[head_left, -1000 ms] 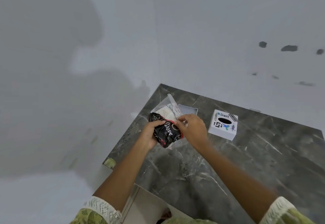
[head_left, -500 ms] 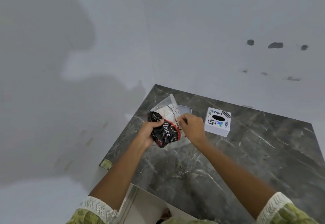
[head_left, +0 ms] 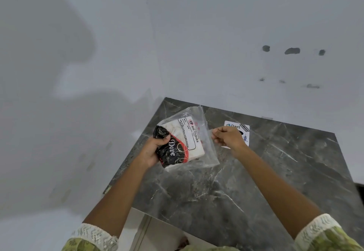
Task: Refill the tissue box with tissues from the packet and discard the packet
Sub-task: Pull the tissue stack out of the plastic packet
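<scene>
A clear plastic tissue packet [head_left: 185,140] with a black and red printed end and white tissues inside is held above the dark marble table [head_left: 246,181]. My left hand [head_left: 155,148] grips its black end. My right hand [head_left: 226,138] pinches the loose clear plastic flap at the packet's right side and holds it stretched out to the right. The white tissue box [head_left: 241,127] with a dark oval slot stands on the table behind my right hand, which hides much of it.
The table sits in a corner of pale walls [head_left: 197,44]; its left edge [head_left: 126,164] and near edge drop off to a light floor. A white panel [head_left: 157,235] shows below the table's near edge.
My right hand has pulled the clear plastic flap out to the right, stretching the packet open. The packet has been raised and turned so its label faces me. It now hides the white tray behind it.
</scene>
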